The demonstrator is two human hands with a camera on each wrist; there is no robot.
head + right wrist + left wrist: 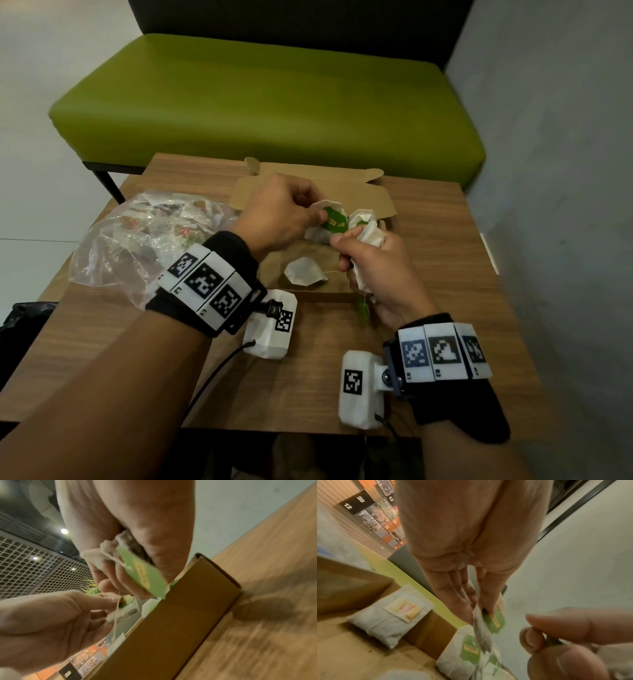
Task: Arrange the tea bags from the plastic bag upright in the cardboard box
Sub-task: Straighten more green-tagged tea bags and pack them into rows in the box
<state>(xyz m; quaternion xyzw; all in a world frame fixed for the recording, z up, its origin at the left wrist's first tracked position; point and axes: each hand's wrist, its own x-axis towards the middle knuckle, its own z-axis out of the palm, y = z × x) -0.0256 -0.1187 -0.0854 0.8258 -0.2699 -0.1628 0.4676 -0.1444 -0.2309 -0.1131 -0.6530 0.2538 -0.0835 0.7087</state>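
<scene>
The open cardboard box (373,202) lies mid-table, and both hands hover over it. My left hand (318,214) pinches one white tea bag with a green tag (334,219); the left wrist view shows that bag (482,632) hanging from the fingertips. My right hand (346,240) grips a bunch of tea bags (370,231), and a green tag (144,573) dangles from it on a string. Loose tea bags lie flat inside the box (305,270), one with a pale tag (392,616). The crumpled plastic bag (137,240) with more tea bags sits to the left.
The wooden table (428,325) is small, with bare surface in front of and to the right of the box. A green bench (267,102) stands behind it. A grey wall (565,154) runs close on the right. The box's lid flap (308,171) lies open toward the bench.
</scene>
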